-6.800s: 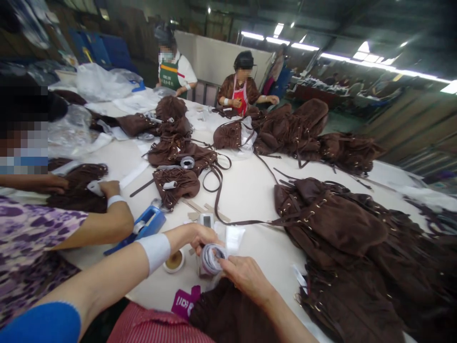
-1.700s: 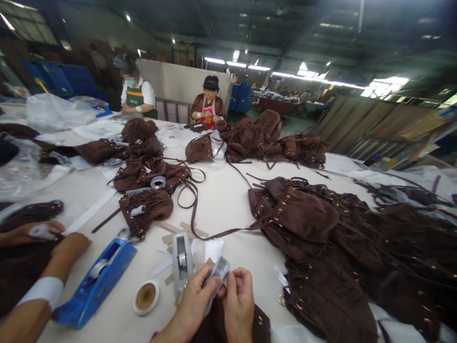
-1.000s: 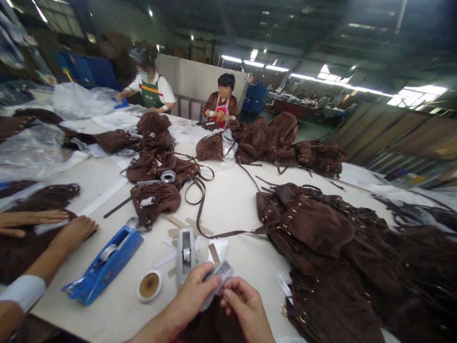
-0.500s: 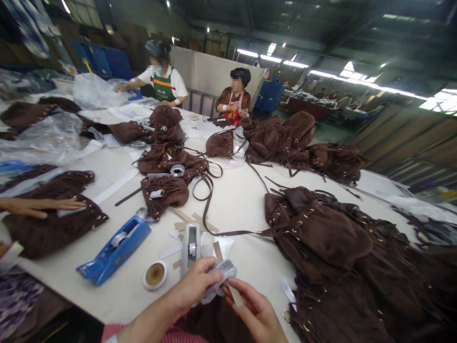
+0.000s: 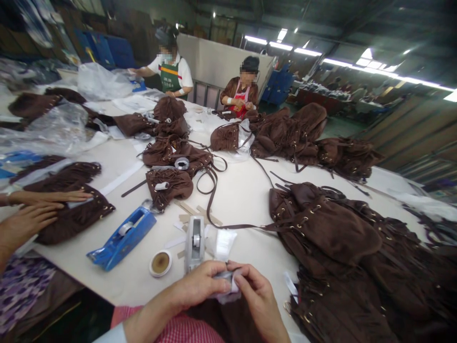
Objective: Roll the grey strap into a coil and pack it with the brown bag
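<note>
My left hand (image 5: 202, 286) is closed on a bundle of thin greyish wrapping (image 5: 228, 296) at the table's front edge. My right hand (image 5: 255, 290) pinches the same wrapping from the right, around a whitish strip. Brown fabric (image 5: 235, 319) hangs just below both hands. Beyond them stand a grey tape dispenser (image 5: 195, 243) and a folded white sheet (image 5: 224, 243). A round tin (image 5: 160, 263) with brown contents sits left of the dispenser, near a blue tape dispenser (image 5: 123, 237).
Brown drawstring bags (image 5: 332, 226) are heaped at the right, with a long strap across the table (image 5: 239, 195). Another person's hands (image 5: 46, 207) press a brown bag at the left. Two people stand across the table. Cardboard strips (image 5: 185, 208) lie behind the grey dispenser.
My right hand has moved up against the wrapping, and the beige strip is no longer visible. The person at the left now has two hands on the bag. The view has shifted slightly.
</note>
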Demonstrator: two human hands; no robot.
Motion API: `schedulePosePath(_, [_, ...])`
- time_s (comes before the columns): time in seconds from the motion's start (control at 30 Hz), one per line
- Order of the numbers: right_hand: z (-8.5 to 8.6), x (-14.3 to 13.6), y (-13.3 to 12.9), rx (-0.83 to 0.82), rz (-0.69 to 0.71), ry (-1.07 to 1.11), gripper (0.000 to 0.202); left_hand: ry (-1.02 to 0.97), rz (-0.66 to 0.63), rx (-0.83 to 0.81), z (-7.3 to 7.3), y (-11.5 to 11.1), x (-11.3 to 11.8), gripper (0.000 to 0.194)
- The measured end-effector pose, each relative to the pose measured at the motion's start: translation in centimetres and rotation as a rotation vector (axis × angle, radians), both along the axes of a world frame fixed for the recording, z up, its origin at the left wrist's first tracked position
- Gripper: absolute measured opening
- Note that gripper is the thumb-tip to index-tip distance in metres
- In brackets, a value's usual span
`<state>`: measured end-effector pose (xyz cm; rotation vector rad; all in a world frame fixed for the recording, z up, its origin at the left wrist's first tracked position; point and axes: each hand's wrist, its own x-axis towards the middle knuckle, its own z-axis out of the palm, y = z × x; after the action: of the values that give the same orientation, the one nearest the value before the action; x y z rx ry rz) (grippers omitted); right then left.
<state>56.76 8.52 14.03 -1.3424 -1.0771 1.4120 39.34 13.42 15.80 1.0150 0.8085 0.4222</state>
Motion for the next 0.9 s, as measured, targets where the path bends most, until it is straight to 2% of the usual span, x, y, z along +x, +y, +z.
schedulePosePath(0.17, [-1.3,-1.4,-0.5,-0.053,-0.169,0.153,0.023,0.037,0.044,0.007,-0.7,-0.8,0.2,0.02])
schedulePosePath(0.3, [-1.1,-1.7,-0.5,-0.063,-0.169,0.191,0.022,0.095,0.144,0.035,-1.0,-1.1,0.4,0.021])
schedulePosePath(0.43, [-0.7,-1.5,-0.5,-0.103,-0.098,0.156,0.026,0.072,0.117,-0.07,-1.4,-1.3,0.6,0.025])
schedulePosePath(0.53, [-1.0,-1.3,-0.7,-0.141,-0.037,0.075,0.036,0.045,0.098,-0.13,-1.8,-1.6,0.6,0.035])
schedulePosePath(0.63, [-1.5,-1.4,-1.0,-0.164,-0.041,0.05,0.048,0.012,0.083,-0.175,-2.0,-2.0,0.5,0.039])
schedulePosePath(0.77, [-1.5,-1.3,-1.0,-0.156,-0.069,0.093,0.069,0.003,0.074,-0.161,-2.4,-2.4,0.3,0.034])
schedulePosePath(0.83, [-1.0,-1.0,-0.8,-0.133,-0.015,0.041,0.059,0.045,0.084,-0.153,-2.6,-2.6,0.3,0.026])
schedulePosePath(0.9, [-0.5,-0.8,-0.6,-0.071,0.072,-0.049,0.038,0.069,0.089,-0.147,-2.8,-2.8,0.3,0.023])
